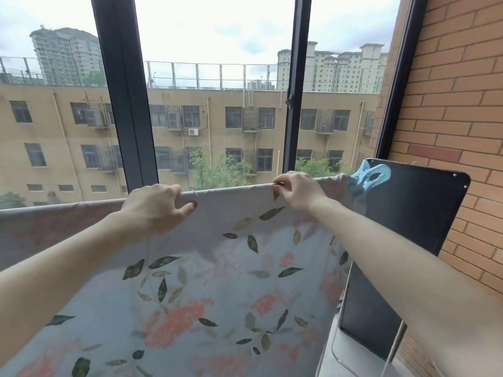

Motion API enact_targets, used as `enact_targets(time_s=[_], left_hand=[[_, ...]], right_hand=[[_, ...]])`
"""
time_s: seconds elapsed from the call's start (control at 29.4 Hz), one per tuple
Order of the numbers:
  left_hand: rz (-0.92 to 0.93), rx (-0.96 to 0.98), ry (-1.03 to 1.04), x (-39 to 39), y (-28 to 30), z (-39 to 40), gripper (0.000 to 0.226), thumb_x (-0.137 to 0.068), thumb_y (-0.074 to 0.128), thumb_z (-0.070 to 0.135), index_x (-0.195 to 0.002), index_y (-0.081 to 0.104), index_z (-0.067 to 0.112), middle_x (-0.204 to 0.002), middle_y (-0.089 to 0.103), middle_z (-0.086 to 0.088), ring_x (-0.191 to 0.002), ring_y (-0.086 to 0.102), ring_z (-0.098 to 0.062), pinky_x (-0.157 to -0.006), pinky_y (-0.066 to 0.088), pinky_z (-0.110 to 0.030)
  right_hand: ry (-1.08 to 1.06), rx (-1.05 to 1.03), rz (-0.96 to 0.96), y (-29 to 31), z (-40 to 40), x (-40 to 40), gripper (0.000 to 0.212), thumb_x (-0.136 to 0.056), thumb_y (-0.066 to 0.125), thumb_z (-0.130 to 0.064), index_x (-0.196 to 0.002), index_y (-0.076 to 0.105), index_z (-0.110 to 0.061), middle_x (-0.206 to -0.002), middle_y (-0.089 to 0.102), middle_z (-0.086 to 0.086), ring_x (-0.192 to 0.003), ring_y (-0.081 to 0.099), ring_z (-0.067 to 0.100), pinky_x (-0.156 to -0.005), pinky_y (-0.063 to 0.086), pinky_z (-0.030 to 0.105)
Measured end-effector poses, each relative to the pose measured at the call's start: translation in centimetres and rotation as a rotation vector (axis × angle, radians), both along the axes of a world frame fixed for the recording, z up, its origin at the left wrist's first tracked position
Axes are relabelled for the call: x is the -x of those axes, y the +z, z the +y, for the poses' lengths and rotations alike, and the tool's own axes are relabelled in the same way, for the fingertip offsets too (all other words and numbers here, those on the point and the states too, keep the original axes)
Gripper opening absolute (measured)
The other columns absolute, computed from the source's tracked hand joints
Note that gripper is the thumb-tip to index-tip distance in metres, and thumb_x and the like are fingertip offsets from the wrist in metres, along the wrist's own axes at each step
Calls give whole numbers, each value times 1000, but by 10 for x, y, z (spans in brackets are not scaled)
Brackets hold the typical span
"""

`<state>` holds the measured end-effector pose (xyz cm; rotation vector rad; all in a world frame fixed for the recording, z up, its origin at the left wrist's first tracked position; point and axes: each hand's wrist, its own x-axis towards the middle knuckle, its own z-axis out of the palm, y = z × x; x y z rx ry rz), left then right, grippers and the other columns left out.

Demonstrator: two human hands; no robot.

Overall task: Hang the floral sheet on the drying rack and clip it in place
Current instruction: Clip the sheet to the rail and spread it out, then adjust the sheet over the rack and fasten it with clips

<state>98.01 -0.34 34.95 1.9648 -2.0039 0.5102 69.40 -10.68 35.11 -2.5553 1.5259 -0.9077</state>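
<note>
The floral sheet (217, 281), pale grey with green leaves and pink flowers, hangs folded over a horizontal rack bar that it hides along its top edge. My left hand (155, 206) grips the covered bar and sheet near the middle, fingers curled over the top. My right hand (296, 190) pinches the sheet's top fold further right. A light blue clip (371, 176) clamps the sheet at its right end, just right of my right hand.
A dark flat panel (408, 213) leans against the brick wall (462, 104) on the right, close behind the clip. Dark window frames (128, 104) stand directly behind the sheet. A thin rack leg (394, 346) shows at lower right.
</note>
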Motion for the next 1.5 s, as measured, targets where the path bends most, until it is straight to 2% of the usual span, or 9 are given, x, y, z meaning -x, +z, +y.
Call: enact_targets(time_s=[0.1,0.37,0.48,0.58,0.71,0.82,1.09,1.39,1.5], left_hand=[[-34,-63,-222,99,1,-51,29,-101,45,40,-121,52,21,-118,60,-3,-102,58,-26,-81,37,-37],[40,4,-116,231,-3,-155,29,-101,46,53,-105,50,24,-109,64,-2,-93,58,-24,-76,41,-37],[91,49,-92,293,-8,-181,34,-96,47,59,-95,49,24,-93,61,4,-87,58,-21,-75,38,-36],[156,254,43,340,-18,-196,48,-86,48,68,-72,53,23,-65,57,11,-65,57,-16,-65,39,-34],[78,333,77,319,-21,-177,59,-82,50,76,-64,52,20,-53,53,9,-54,54,-12,-55,35,-29],[8,394,36,300,-17,-152,61,-83,52,77,-62,51,19,-49,49,10,-51,52,-14,-53,31,-26],[-26,485,-161,287,-21,-44,53,-84,63,58,-58,38,19,-49,35,9,-46,37,-20,-48,33,-27],[-96,420,-130,286,-26,40,51,-88,59,59,-60,41,20,-51,41,8,-47,41,-24,-48,36,-27],[-90,417,-129,288,-25,62,48,-88,61,56,-61,40,22,-52,38,10,-48,38,-21,-48,35,-26]], right_hand=[[103,-17,-84,-2,0,3,21,-101,60,-28,-117,74,-29,-116,73,-11,-112,64,13,-99,52,37],[-138,183,-492,-24,-87,228,39,-96,65,-21,-133,58,-29,-134,57,-6,-121,54,15,-106,47,38],[-181,-127,-675,-36,-140,276,69,-89,73,-50,-147,45,-27,-139,53,-5,-127,54,20,-107,46,42],[180,-612,-821,-62,-184,280,98,-60,74,-84,-136,58,-24,-126,71,-2,-113,70,23,-99,56,48],[399,-692,-859,-81,-171,261,58,-79,66,-61,-116,66,-17,-106,77,5,-89,77,24,-81,64,47],[452,-653,-929,-81,-134,258,60,-73,71,-65,-107,65,-16,-90,79,5,-75,77,27,-60,63,38],[601,-552,-1007,-100,5,260,34,-83,70,-40,-102,71,-12,-87,80,8,-79,78,25,-61,64,42],[782,-550,-1059,-103,69,257,15,-90,70,-31,-82,79,-39,-79,78,-2,-74,77,17,-56,62,35],[872,-585,-1068,-103,83,256,22,-75,81,-60,-84,80,-40,-82,78,-6,-76,77,16,-55,62,36]])
